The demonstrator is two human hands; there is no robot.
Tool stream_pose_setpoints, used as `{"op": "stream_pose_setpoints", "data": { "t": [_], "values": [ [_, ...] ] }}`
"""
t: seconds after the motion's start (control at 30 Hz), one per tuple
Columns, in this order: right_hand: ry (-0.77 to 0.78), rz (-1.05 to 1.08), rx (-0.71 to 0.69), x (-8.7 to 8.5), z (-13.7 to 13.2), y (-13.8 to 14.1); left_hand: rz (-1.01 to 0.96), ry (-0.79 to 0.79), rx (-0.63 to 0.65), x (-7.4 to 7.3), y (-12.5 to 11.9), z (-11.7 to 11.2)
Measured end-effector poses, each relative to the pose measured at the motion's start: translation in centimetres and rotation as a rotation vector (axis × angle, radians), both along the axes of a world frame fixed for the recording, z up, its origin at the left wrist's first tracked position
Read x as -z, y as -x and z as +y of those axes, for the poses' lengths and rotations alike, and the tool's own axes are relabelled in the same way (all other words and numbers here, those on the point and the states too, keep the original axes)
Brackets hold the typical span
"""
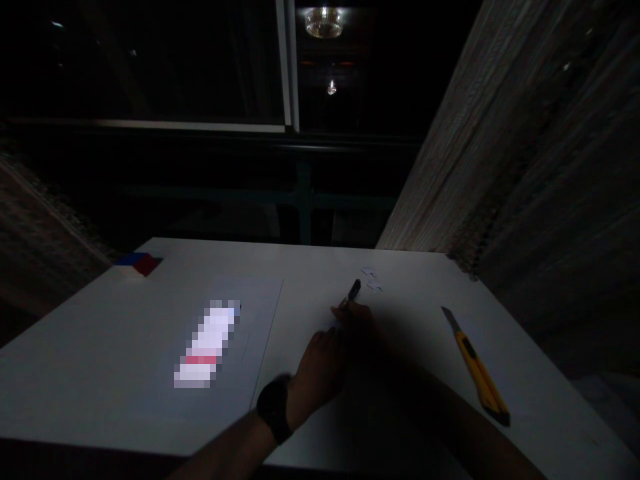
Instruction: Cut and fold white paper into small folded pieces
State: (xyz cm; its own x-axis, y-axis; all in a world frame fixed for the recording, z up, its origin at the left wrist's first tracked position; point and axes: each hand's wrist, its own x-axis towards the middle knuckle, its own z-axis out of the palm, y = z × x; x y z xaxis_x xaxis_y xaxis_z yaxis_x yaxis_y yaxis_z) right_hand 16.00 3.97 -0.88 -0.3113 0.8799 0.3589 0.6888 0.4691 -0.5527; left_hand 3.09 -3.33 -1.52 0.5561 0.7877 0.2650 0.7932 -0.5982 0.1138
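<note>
In the dim middle of the table, my right hand (359,321) is closed around a black pen (355,289), whose dark end points up and away from me. My left hand (321,363), with a dark watch (275,407) on its wrist, lies low on the tabletop just left of and nearer than the right. Its fingers are bent and meet close under the right hand; a small pale scrap may be there, but shadow hides it. Beyond the pen lie two small cut paper pieces (369,273) on the white surface.
A yellow utility knife (475,370) lies on the right with its blade out. On the left, a lit, blurred phone (205,343) rests on a white paper sheet (263,333). A blue, red and white block (137,263) sits at the far left of the table (310,270). Curtains (450,127) flank the dark window.
</note>
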Motion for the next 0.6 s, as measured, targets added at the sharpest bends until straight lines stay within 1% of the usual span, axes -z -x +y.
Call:
{"op": "stream_pose_setpoints", "data": {
  "t": [0.1, 0.2, 0.3, 0.43, 0.6],
  "values": [
    [0.075, 0.008, -0.047, 0.0, 0.2, 0.1, 0.002, 0.008, 0.008, 0.0, 0.0, 0.0],
    [0.127, 0.046, -0.038, 0.2, 0.3, 0.2, 0.001, 0.009, 0.027, 0.0, 0.1, 0.1],
    [0.129, 0.095, -0.002, 0.4, 0.4, 0.3, 0.006, 0.015, 0.025, 0.0, 0.1, 0.1],
    [0.154, 0.148, -0.01, 0.8, 0.5, 0.3, 0.002, 0.026, 0.011, -0.2, 0.0, 0.1],
    [0.188, 0.2, 0.019, 1.5, 1.1, 0.2, 0.01, 0.03, 0.013, -0.3, 0.0, 0.1]
  ]
}}
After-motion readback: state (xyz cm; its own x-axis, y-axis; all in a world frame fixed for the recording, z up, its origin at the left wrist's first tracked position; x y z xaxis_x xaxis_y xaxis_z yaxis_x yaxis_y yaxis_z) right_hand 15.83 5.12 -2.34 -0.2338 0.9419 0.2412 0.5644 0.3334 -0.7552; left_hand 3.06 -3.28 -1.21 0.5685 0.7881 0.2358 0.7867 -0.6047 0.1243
